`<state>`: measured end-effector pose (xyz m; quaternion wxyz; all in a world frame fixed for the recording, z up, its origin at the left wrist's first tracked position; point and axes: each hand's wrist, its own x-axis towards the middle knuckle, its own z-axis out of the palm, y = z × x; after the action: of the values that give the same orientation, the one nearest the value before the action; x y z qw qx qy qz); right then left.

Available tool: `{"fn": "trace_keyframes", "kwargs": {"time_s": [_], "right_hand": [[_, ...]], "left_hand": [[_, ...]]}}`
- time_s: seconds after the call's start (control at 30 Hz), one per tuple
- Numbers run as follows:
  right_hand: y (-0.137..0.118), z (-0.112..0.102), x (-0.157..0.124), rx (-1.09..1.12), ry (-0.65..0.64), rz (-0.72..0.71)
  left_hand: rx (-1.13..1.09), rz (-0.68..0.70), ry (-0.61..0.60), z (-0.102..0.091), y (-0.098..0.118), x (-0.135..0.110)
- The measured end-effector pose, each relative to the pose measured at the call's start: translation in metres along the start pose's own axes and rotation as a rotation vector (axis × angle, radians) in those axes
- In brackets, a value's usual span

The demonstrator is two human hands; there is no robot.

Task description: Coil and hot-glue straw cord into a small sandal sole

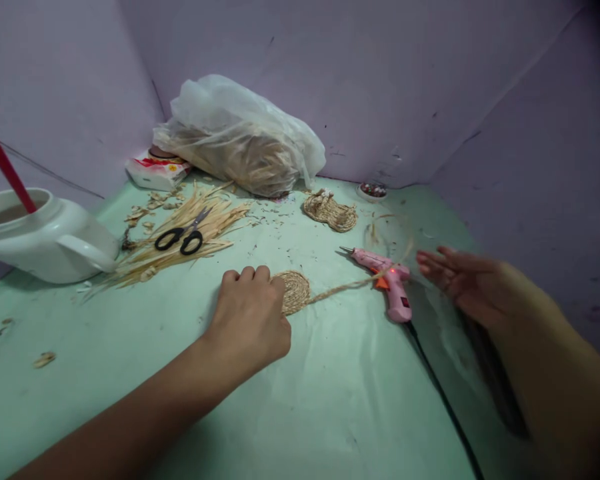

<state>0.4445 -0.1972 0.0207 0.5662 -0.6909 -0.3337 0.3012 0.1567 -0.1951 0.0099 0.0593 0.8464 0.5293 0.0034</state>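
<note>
My left hand (253,313) is closed on the edge of a flat woven coil (296,292) of straw-coloured braid, on the table. A twisted braid tail (337,290) runs right from the coil and crosses a pink glue gun (375,260). The glue gun lies on its side, its small light lit and its nozzle pointing left. Just right of it, my right hand (467,280) is raised with its fingers stretched out, slightly blurred. Loose fibre ends show faintly near those fingertips; I see nothing held between them.
Black-handled scissors (183,239) rest on dry straw strips (215,217). A white pot (55,233) stands left. Behind are a plastic bag (250,143), a tissue pack (157,172), a finished-looking woven piece (330,212) and a bead dish (373,192). A black cord (443,393) trails forward.
</note>
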Motion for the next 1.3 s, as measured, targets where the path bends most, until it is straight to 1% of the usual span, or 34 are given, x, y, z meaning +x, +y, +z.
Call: {"fn": "trace_keyframes", "kwargs": {"time_s": [0.07, 0.1, 0.17, 0.23, 0.3, 0.33, 0.4, 0.43, 0.5, 0.57, 0.6, 0.63, 0.67, 0.7, 0.73, 0.77, 0.8, 0.83, 0.87, 0.9, 1.0, 1.1, 1.2, 1.3], "right_hand": [[0.010, -0.012, -0.006, -0.175, 0.024, 0.073], [0.014, -0.014, -0.013, -0.265, 0.014, 0.094], [0.019, -0.010, -0.032, -0.468, -0.065, 0.084], [0.024, 0.000, -0.048, -0.877, -0.124, -0.097], [0.029, 0.011, -0.054, -1.114, -0.160, -0.256], [0.032, 0.014, -0.052, -1.172, -0.152, -0.304], [0.034, 0.015, -0.041, -1.227, -0.109, -0.336], [0.033, 0.013, -0.034, -1.247, -0.084, -0.325], [0.027, 0.006, -0.021, -1.310, -0.079, -0.275], [0.016, 0.002, -0.018, -1.403, -0.080, -0.241], [0.010, 0.003, -0.021, -1.432, -0.049, -0.276], [0.004, 0.007, -0.026, -1.423, 0.005, -0.337], [0.000, 0.013, -0.033, -1.352, 0.034, -0.443], [-0.003, 0.022, -0.041, -1.195, 0.008, -0.602], [-0.004, 0.033, -0.049, -0.987, -0.091, -0.768], [-0.004, 0.044, -0.056, -0.825, -0.280, -0.852], [-0.001, 0.056, -0.062, -0.745, -0.461, -0.861], [0.002, 0.066, -0.067, -0.728, -0.575, -0.854], [0.007, 0.075, -0.070, -0.754, -0.648, -0.849], [0.012, 0.081, -0.071, -0.794, -0.687, -0.840], [0.023, 0.085, -0.072, -0.883, -0.697, -0.870], [0.028, 0.080, -0.072, -0.864, -0.704, -0.898], [0.028, 0.079, -0.074, -0.833, -0.756, -0.859], [0.028, 0.082, -0.076, -0.844, -0.771, -0.818]], "left_hand": [[0.001, -0.007, 0.000, 0.000, 0.000, 0.000], [0.004, -0.004, 0.001, -0.001, 0.000, 0.000], [0.015, 0.006, 0.008, -0.001, 0.001, 0.000], [0.027, 0.011, 0.009, -0.002, 0.001, -0.001], [0.033, 0.005, 0.002, -0.002, 0.001, -0.001], [0.032, 0.002, -0.002, -0.003, 0.001, -0.002], [0.026, -0.002, -0.005, -0.003, 0.001, -0.002], [0.023, -0.002, -0.003, -0.003, 0.001, -0.002], [0.022, -0.002, 0.001, -0.003, 0.001, -0.001], [0.021, 0.000, 0.000, -0.002, 0.001, -0.001], [0.020, -0.001, -0.001, -0.002, 0.001, -0.001], [0.019, -0.002, -0.002, -0.002, 0.001, -0.001], [0.017, -0.001, -0.002, -0.001, 0.001, 0.000], [0.017, 0.000, -0.003, -0.001, 0.001, -0.001], [0.019, 0.000, -0.001, -0.001, 0.001, -0.001], [0.021, 0.002, 0.001, -0.001, 0.001, -0.001], [0.024, 0.003, 0.005, -0.001, 0.001, -0.001], [0.027, 0.004, 0.008, -0.001, 0.001, -0.001], [0.028, 0.006, 0.009, -0.001, 0.001, -0.001], [0.028, 0.007, 0.008, -0.001, 0.001, -0.002], [0.022, 0.009, 0.003, 0.000, 0.000, -0.002], [0.012, 0.004, 0.000, 0.000, -0.001, -0.001], [0.000, 0.003, -0.008, 0.000, -0.001, 0.000], [-0.001, -0.001, -0.013, 0.000, 0.000, 0.000]]}}
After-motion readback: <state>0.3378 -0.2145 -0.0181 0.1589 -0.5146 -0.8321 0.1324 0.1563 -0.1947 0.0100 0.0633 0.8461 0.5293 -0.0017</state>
